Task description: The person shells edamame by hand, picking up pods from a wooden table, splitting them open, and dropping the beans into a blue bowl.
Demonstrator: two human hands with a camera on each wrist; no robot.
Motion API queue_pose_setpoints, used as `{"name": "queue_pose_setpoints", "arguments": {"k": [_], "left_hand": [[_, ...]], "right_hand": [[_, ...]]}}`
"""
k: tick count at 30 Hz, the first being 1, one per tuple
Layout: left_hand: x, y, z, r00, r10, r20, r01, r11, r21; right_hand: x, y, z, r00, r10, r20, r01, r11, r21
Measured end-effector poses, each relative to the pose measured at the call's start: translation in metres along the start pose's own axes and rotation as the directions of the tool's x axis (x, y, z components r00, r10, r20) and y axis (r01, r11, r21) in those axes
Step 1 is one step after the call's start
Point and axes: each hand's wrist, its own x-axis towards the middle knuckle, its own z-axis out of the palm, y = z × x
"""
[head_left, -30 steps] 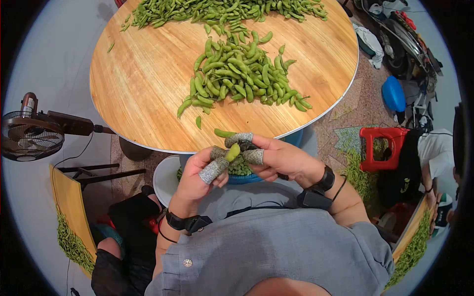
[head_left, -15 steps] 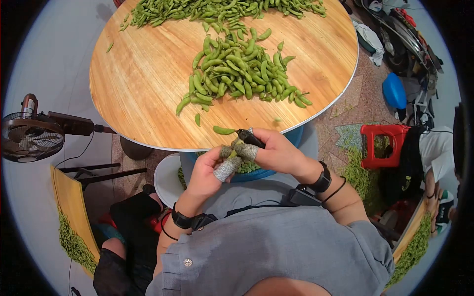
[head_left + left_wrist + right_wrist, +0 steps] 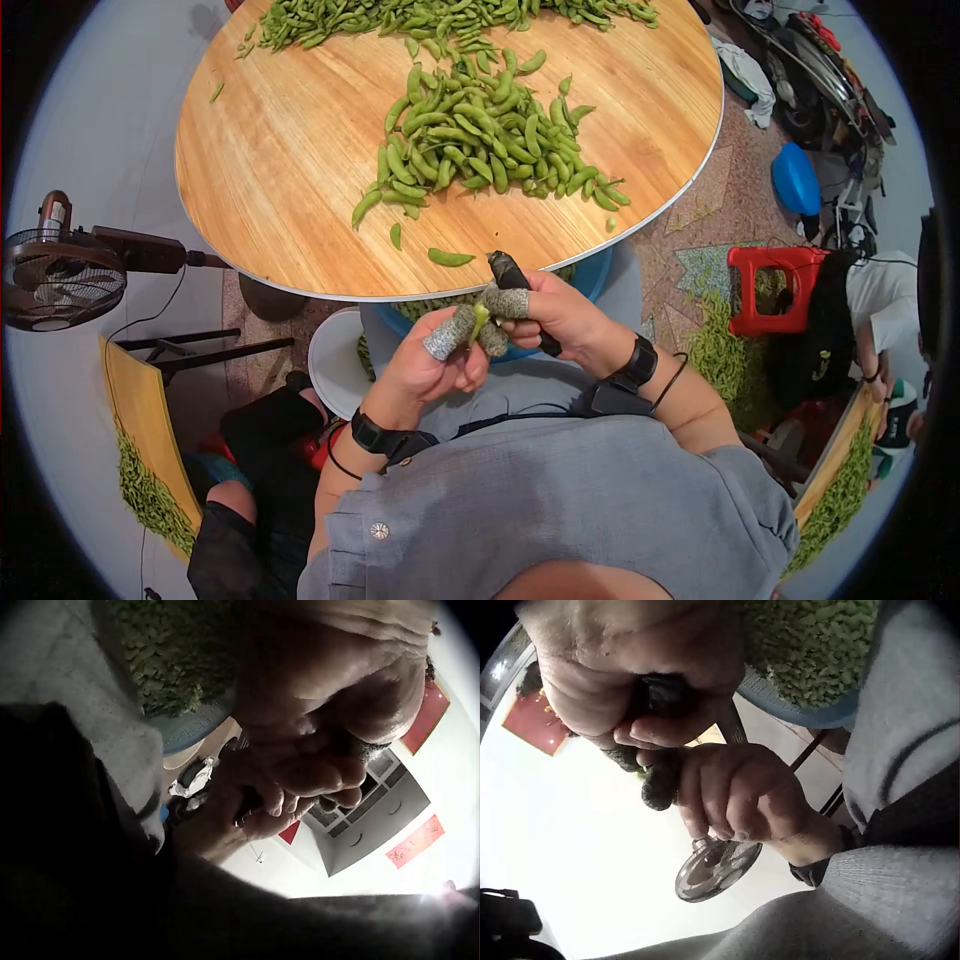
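Below the table's front edge, my left hand pinches a green bean pod between thumb and finger, both wrapped in grey tape. Most of the pod is hidden by the fingertips. My right hand meets it there, taped thumb right at the pod. A dark, slim black tool runs through the right hand's grip; its end shows in the palm in the right wrist view. Under both hands stands a blue basin, filled with shelled green beans. One loose pod lies on the table just beyond the fingers.
The round wooden table carries a pod heap and a larger pile behind. A white bucket stands at left, near a fan. To the right are a red stool, scattered husks and another person.
The plump pod between my hands is now mostly covered by fingertips. My right hand has drawn back from the loose pod, and the black tool shows more. A small pale-green bit has moved rightward across the table.
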Motion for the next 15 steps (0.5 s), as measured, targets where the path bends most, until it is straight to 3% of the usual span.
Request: {"name": "queue_pose_setpoints", "arguments": {"k": [1, 2, 3, 5, 7, 8, 10, 12, 13, 15], "left_hand": [[0.002, 0.001, 0.003, 0.979, 0.067, -0.192, 0.002, 0.942, 0.336], [0.003, 0.002, 0.006, 0.920, 0.191, -0.342, 0.073, 0.774, 0.629], [0.002, 0.001, 0.007, 0.920, 0.188, -0.344, 0.076, 0.775, 0.627], [0.000, -0.002, 0.009, 0.920, 0.335, -0.203, -0.019, 0.555, 0.832], [-0.003, 0.000, 0.008, 0.940, 0.274, -0.204, -0.004, 0.605, 0.796], [-0.005, 0.002, 0.007, 0.954, 0.220, -0.205, 0.012, 0.652, 0.758], [-0.008, 0.003, 0.002, 0.966, 0.159, -0.202, 0.025, 0.723, 0.690], [-0.008, 0.002, -0.001, 0.976, 0.085, -0.202, 0.047, 0.820, 0.571], [-0.008, 0.001, 0.000, 0.974, 0.091, -0.208, 0.046, 0.819, 0.572], [-0.007, -0.001, 0.002, 0.972, 0.107, -0.207, -0.021, 0.924, 0.382]], "right_hand": [[-0.001, 0.001, 0.000, 1.000, 0.003, -0.005, -0.003, 1.000, 0.000], [0.000, 0.002, 0.002, 0.997, -0.070, -0.042, 0.062, 0.983, -0.170], [0.001, 0.003, 0.004, 0.987, -0.147, -0.066, 0.116, 0.934, -0.337], [0.000, 0.004, 0.009, 0.987, -0.134, -0.091, 0.087, 0.913, -0.398], [-0.001, 0.007, 0.005, 0.995, -0.097, -0.029, 0.089, 0.975, -0.203], [-0.003, 0.006, 0.005, 0.994, -0.105, -0.041, 0.095, 0.975, -0.202], [-0.007, 0.006, 0.006, 0.999, 0.005, -0.035, -0.006, 1.000, -0.028], [-0.011, 0.006, 0.004, 0.999, 0.006, -0.034, -0.006, 1.000, 0.005], [-0.013, 0.006, 0.003, 1.000, 0.010, -0.028, -0.009, 0.999, 0.036], [-0.013, 0.008, 0.001, 0.998, -0.033, -0.058, 0.033, 0.999, -0.014]]}}
